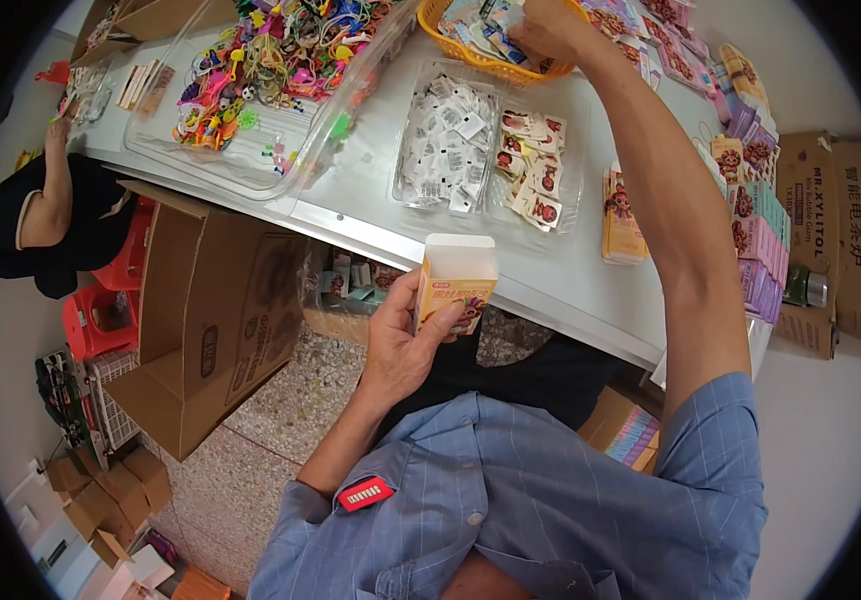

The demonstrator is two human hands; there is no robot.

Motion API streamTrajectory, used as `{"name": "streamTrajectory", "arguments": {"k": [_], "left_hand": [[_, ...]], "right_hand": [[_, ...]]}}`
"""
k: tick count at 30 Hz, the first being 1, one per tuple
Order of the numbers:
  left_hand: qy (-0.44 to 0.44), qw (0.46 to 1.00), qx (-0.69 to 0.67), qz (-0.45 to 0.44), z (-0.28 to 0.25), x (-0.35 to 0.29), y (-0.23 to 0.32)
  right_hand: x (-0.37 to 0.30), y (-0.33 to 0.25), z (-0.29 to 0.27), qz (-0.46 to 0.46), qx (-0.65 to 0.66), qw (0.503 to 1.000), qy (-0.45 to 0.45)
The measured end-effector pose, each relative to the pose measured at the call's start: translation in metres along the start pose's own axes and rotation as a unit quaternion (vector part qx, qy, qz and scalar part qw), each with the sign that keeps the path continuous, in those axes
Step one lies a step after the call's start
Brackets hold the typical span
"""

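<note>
My left hand (403, 345) grips a small yellow and white carton (457, 290), thumb across its printed front. The carton stands upright with its top flap raised, just off the table's front edge. At the far side of the table, my right hand (548, 30) is inside a yellow plastic basket (451, 47) of small blue and white packets (488, 36). Its fingers are bent together among the packets, and what they pinch is hidden. Between the hands lie a clear tray of white sachets (448, 140) and a clear tray of picture cards (531, 170).
A big clear bin (291, 185) of colourful trinkets stands at the left. Yellow cartons (622, 222) stand under my right forearm, with stacked purple and pink packages (759, 235) beyond. An open cardboard box (221, 320) sits below the table edge. Another person (41, 220) works at far left.
</note>
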State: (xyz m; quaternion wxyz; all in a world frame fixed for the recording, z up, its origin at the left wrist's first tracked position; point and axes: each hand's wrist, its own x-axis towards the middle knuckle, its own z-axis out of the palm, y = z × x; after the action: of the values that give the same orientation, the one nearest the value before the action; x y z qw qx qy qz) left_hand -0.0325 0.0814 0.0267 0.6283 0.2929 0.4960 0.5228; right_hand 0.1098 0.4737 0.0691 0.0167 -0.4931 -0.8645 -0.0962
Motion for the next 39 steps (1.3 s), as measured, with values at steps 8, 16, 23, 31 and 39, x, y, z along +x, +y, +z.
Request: {"name": "streamTrajectory", "arguments": {"k": [8, 16, 23, 31, 39], "left_hand": [[-0.026, 0.999, -0.021, 0.023, 0.005, 0.018, 0.01], [-0.044, 0.996, -0.061, 0.054, 0.011, 0.022, 0.004], [-0.091, 0.994, -0.03, 0.057, 0.023, 0.013, 0.0], [-0.129, 0.99, 0.003, 0.059, 0.033, -0.001, -0.013], [-0.136, 0.989, -0.013, 0.057, 0.031, 0.001, -0.018]], "right_hand": [[-0.025, 0.027, 0.006, 0.075, 0.204, 0.972, 0.093], [-0.197, -0.023, -0.094, 0.1, 0.647, 0.742, 0.145], [-0.28, -0.074, -0.084, 0.042, 0.704, 0.699, 0.113], [-0.297, -0.062, -0.096, 0.033, 0.622, 0.782, -0.022], [-0.304, -0.066, -0.094, -0.022, 0.547, 0.832, 0.094]]}}
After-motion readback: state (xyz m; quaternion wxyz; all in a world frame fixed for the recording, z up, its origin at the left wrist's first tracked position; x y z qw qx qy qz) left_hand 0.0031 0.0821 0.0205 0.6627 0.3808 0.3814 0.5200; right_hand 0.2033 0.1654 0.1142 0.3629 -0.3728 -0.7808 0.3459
